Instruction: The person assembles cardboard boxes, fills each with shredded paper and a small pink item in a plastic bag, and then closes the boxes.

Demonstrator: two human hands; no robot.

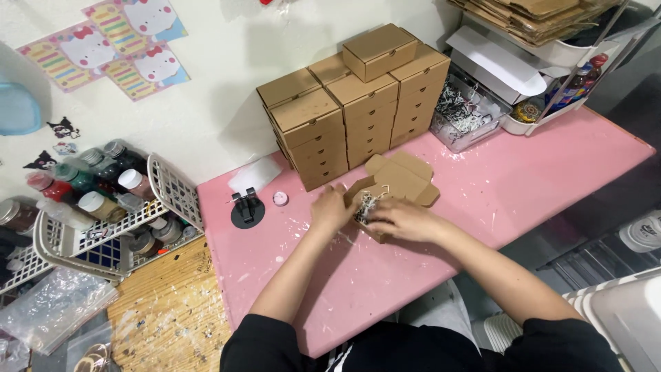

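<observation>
An open brown cardboard box (398, 180) lies on the pink table (523, 186), its lid flaps folded back, with white and dark shredded paper (367, 203) inside. My left hand (332, 210) grips the box's left side. My right hand (405, 219) rests over the front of the box, fingers pressing on the shredded paper. Both forearms reach in from the bottom of the view, with black sleeves at the elbows.
Stacks of closed brown boxes (348, 110) stand at the wall behind. A clear bin of shredded paper (465, 110) sits to their right. A black round stand (247, 209) and a small pink disc (279, 198) lie left. A white basket of bottles (103, 200) stands far left.
</observation>
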